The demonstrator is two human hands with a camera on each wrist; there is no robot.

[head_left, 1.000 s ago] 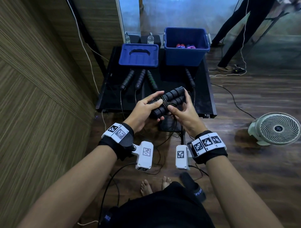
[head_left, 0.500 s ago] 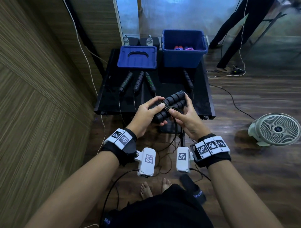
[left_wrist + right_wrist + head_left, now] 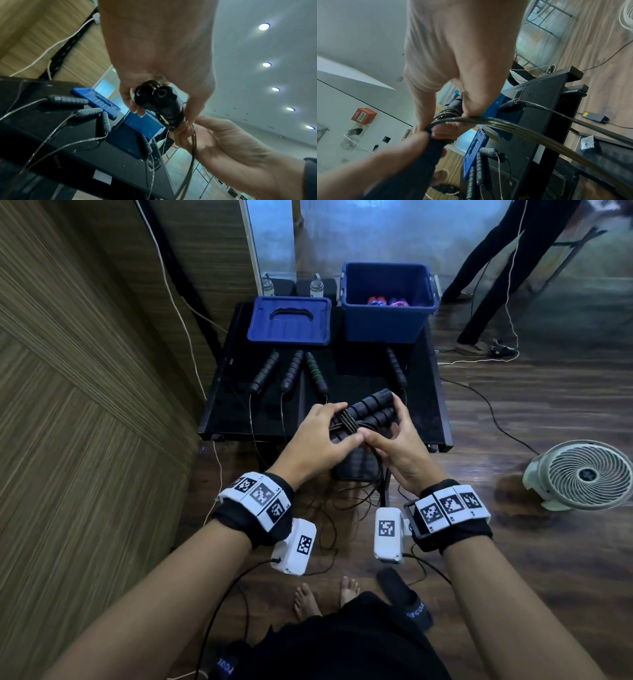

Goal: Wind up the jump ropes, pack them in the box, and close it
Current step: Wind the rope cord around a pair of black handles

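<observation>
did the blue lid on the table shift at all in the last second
No. The blue lid lies flat at the black table's far left, beside the blue box, as before; only the head camera drifted.

Head cam high, facing down at table (image 3: 239, 392), both wrist cams low, close, angled up, all share table.

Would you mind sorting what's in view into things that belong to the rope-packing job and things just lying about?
Job: the held rope bundle gripped by left hand and right hand; loose rope handles; blue box; blue lid.

Lying about: floor fan; two bottles; white cable.
</observation>
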